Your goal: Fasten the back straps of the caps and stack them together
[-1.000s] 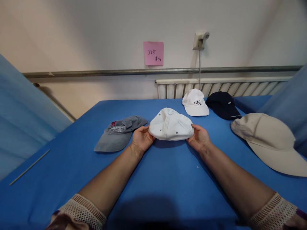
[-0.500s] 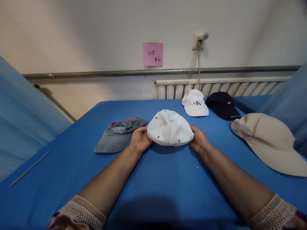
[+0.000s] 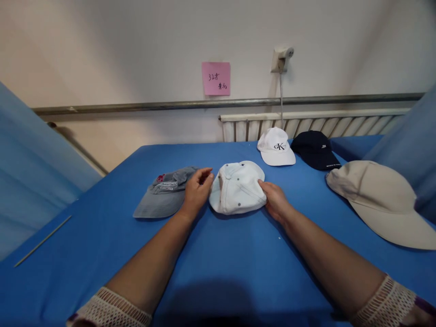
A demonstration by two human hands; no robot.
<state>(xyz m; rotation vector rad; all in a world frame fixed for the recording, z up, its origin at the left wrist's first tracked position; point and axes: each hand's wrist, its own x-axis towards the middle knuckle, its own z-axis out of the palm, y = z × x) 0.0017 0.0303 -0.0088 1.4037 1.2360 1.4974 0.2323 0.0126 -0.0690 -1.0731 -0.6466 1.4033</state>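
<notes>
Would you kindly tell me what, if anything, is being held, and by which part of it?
The right hand holds the pale middle cap by its right edge; the left hand, beside it, grips nothing.

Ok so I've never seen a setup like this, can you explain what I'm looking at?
There's no machine, just a person's two bare hands, filmed by one camera worn on the head, looking forward and down. The right hand grips a pale cap; the left hand is beside it, perhaps touching. On the blue cover lie a gray cap and thin stick leftward, white and dark caps at the back, and a beige cap rightward.
</notes>
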